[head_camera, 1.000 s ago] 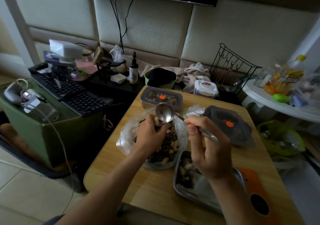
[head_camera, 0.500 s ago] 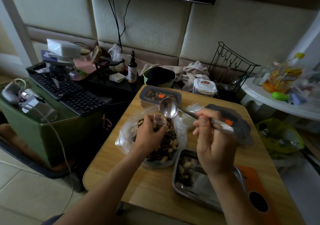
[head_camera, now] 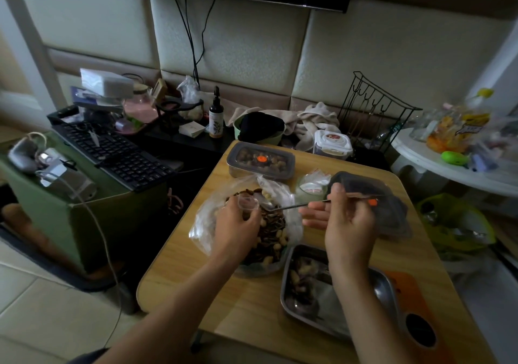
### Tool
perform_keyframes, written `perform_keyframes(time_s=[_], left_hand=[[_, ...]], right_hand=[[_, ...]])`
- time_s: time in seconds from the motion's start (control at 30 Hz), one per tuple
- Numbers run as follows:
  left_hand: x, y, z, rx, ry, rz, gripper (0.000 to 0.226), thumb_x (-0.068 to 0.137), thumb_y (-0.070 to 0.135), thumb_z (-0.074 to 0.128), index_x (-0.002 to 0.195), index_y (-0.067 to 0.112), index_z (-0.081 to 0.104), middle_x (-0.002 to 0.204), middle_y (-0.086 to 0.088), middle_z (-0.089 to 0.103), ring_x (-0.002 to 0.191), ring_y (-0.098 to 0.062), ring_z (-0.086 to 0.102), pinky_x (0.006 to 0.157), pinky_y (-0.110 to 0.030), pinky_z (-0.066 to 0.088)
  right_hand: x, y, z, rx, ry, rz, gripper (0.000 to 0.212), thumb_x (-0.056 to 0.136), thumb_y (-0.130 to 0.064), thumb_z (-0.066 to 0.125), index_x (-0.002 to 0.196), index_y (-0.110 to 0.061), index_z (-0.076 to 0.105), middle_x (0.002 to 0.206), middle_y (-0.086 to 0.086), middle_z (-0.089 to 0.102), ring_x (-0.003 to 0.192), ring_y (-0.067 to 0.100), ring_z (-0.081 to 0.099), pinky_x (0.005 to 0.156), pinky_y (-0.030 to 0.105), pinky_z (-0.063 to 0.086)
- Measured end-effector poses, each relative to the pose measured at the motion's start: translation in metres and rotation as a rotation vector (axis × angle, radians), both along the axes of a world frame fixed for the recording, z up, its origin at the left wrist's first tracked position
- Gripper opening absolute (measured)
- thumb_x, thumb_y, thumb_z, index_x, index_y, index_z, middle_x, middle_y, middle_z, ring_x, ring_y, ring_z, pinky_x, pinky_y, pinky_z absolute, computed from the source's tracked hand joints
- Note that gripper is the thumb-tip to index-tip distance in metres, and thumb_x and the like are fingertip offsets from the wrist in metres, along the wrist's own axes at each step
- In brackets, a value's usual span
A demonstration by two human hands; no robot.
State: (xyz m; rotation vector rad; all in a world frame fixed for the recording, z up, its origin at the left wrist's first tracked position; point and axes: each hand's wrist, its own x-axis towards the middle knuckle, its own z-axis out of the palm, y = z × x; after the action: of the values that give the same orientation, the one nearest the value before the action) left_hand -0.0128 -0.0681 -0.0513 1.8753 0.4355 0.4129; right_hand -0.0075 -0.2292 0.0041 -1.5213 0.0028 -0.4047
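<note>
A clear plastic bag [head_camera: 207, 223] of mixed nuts and dark seeds lies open on the wooden table [head_camera: 252, 302]. My left hand [head_camera: 238, 223] grips the bag's rim over the mix. My right hand [head_camera: 344, 223] pinches the handle of a metal spoon [head_camera: 297, 205] between thumb and fingers, its other fingers stretched out. The spoon lies level, its bowl down at the mix near my left hand. An open steel tray [head_camera: 381, 288] holding some nuts sits below my right wrist.
A lidded steel box [head_camera: 260, 161] of nuts stands at the table's far edge. A dark lid [head_camera: 392, 212] with an orange dot lies right of the bag. A keyboard [head_camera: 117, 150], bottle [head_camera: 216, 114], wire rack [head_camera: 372, 105] and white side table [head_camera: 448, 167] surround the table.
The spoon has come down from above the bag to the mix, turning level. My right hand shifted right and changed its hold on the handle. My left hand stayed on the bag.
</note>
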Motion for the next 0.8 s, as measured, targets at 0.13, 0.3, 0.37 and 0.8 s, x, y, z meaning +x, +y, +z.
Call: perform_keyframes(time_s=[0.13,0.3,0.37,0.8], left_hand=[[-0.005,0.001,-0.002,0.034,-0.006,0.001,0.027,0.099,0.033,0.062,0.124,0.023,0.06,0.102,0.016,0.058,0.103,-0.01,0.06,0.093,-0.041,0.056],[-0.004,0.003,-0.003,0.037,0.018,-0.001,0.023,0.099,0.034,0.062,0.12,0.025,0.06,0.107,0.011,0.063,0.103,-0.01,0.061,0.084,-0.029,0.052],[-0.004,0.003,-0.002,0.039,0.044,-0.011,0.026,0.1,0.033,0.06,0.125,0.023,0.058,0.104,0.013,0.058,0.097,-0.008,0.056,0.075,-0.023,0.046],[0.0,0.007,-0.005,-0.035,0.129,-0.066,0.041,0.102,0.037,0.055,0.138,0.016,0.051,0.125,0.0,0.062,0.108,-0.016,0.058,0.097,-0.042,0.054]], right_hand=[[0.005,0.019,-0.006,0.191,0.195,0.063,0.035,0.105,-0.036,0.055,0.105,-0.001,0.062,0.08,0.013,0.079,0.073,0.029,0.079,0.056,0.026,0.062],[0.015,0.036,-0.016,0.39,0.345,0.046,0.032,0.105,-0.033,0.058,0.11,-0.002,0.061,0.085,0.015,0.079,0.077,0.027,0.079,0.057,0.021,0.06],[0.018,0.037,-0.017,0.412,0.342,0.008,0.03,0.104,-0.033,0.058,0.108,-0.003,0.06,0.084,0.014,0.079,0.077,0.025,0.079,0.057,0.021,0.06],[0.026,0.029,-0.025,-0.068,0.117,-0.095,0.022,0.105,-0.027,0.055,0.111,-0.007,0.061,0.087,0.006,0.078,0.074,0.01,0.078,0.067,0.025,0.064]])
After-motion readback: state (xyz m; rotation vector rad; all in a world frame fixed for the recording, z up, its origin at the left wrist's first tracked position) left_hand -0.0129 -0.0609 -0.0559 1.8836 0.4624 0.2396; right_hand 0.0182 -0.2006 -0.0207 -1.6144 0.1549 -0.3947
